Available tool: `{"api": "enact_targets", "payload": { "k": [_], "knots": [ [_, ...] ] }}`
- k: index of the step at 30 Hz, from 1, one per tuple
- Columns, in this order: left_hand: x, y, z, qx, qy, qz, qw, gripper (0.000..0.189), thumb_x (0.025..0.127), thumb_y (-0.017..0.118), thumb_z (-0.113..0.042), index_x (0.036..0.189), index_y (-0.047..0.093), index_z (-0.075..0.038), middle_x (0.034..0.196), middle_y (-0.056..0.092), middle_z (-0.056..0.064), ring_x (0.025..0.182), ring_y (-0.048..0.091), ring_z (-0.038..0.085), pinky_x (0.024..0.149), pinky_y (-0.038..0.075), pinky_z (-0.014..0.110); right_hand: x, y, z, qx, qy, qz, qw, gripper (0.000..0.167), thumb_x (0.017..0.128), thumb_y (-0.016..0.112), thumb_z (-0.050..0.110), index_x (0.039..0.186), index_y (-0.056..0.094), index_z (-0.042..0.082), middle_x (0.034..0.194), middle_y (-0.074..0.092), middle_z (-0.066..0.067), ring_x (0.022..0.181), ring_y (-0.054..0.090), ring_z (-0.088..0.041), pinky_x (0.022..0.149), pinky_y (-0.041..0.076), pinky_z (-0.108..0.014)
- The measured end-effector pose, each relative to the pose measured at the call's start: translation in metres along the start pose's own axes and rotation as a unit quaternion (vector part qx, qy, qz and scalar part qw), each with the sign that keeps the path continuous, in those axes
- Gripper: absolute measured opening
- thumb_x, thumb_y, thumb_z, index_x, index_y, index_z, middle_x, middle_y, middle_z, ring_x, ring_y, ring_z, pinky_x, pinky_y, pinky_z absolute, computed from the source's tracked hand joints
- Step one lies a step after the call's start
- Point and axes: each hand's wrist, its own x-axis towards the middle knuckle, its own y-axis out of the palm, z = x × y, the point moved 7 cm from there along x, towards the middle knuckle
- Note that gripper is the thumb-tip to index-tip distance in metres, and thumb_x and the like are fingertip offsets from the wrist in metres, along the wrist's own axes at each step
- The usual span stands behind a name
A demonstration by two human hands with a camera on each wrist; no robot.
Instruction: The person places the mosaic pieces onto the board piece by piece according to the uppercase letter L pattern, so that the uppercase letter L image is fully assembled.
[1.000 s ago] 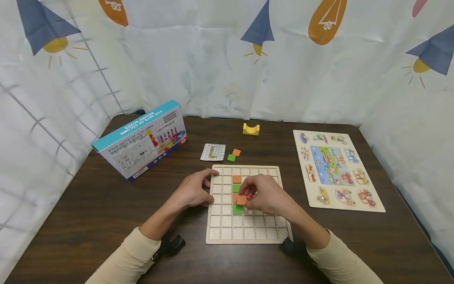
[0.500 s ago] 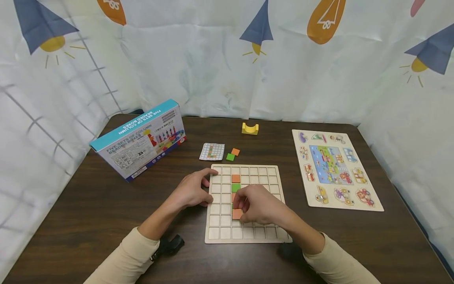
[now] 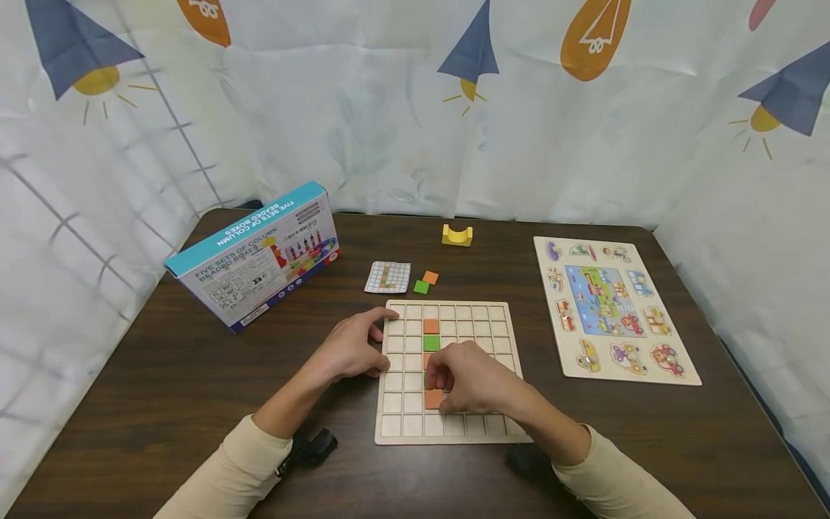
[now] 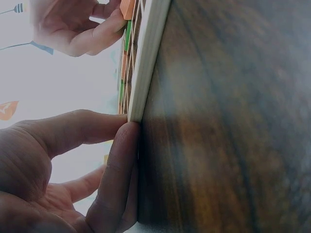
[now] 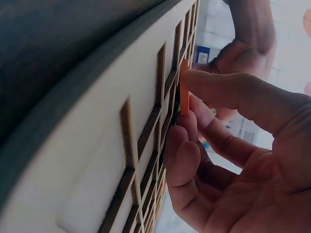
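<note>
A wooden grid board lies on the table. My left hand rests at its left edge; in the left wrist view, fingertips touch the board's rim. Over the lower half, my right hand pinches an orange square tile between thumb and fingers. The right wrist view shows this tile edge-on, close to the grid. Up the same column sit an orange tile, a green tile and another orange tile. My right fingers mostly hide a green one.
Behind the board lie a pattern card, a loose orange tile and a loose green tile. A yellow curved block stands farther back. At left is a cardboard box; at right, a picture puzzle board.
My right hand has carried the orange tile toward the near side of the board, below the green tile, and shifted slightly nearer in the last half second. The left hand keeps its place.
</note>
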Motion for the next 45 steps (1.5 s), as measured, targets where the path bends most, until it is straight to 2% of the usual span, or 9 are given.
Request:
{"api": "enact_targets", "payload": {
  "k": [20, 27, 37, 45],
  "knots": [
    [0.0, -0.001, 0.0, -0.003, 0.001, -0.001, 1.0, 0.077, 0.076, 0.084, 0.004, 0.144, 0.057, -0.02, 0.114, 0.057, 0.015, 0.068, 0.067, 0.02, 0.057, 0.062, 0.029, 0.001, 0.002, 0.002, 0.0, 0.003, 0.016, 0.9999, 0.028, 0.069, 0.088, -0.004, 0.083, 0.07, 0.013, 0.075, 0.064, 0.0, 0.072, 0.056, -0.014, 0.064, 0.048, -0.026],
    [-0.001, -0.001, 0.0, -0.004, 0.003, 0.0, 1.0, 0.078, 0.075, 0.084, 0.005, 0.145, 0.057, -0.019, 0.112, 0.058, 0.014, 0.067, 0.067, 0.02, 0.057, 0.062, 0.03, 0.002, -0.001, 0.0, 0.006, 0.004, 0.006, 1.0, 0.026, 0.071, 0.089, 0.0, 0.083, 0.071, 0.014, 0.076, 0.065, 0.0, 0.072, 0.057, -0.012, 0.065, 0.049, -0.025],
    [0.0, 0.0, 0.001, -0.01, 0.002, 0.002, 0.9999, 0.079, 0.075, 0.085, 0.005, 0.144, 0.057, -0.02, 0.111, 0.058, 0.014, 0.066, 0.068, 0.02, 0.056, 0.062, 0.03, 0.011, -0.026, -0.01, 0.022, 0.014, -0.043, 0.9987, 0.016, 0.079, 0.082, 0.002, 0.088, 0.075, 0.012, 0.077, 0.065, 0.006, 0.073, 0.06, -0.011, 0.066, 0.052, -0.026],
    [0.0, 0.001, 0.001, -0.012, 0.003, 0.0, 0.9999, 0.08, 0.074, 0.084, 0.006, 0.145, 0.057, -0.019, 0.111, 0.057, 0.014, 0.066, 0.068, 0.021, 0.056, 0.062, 0.031, 0.03, -0.058, -0.02, 0.011, 0.025, -0.089, 0.9956, 0.014, 0.083, 0.076, 0.003, 0.096, 0.076, 0.009, 0.083, 0.068, 0.002, 0.076, 0.062, -0.013, 0.07, 0.052, -0.028]
  ]
}}
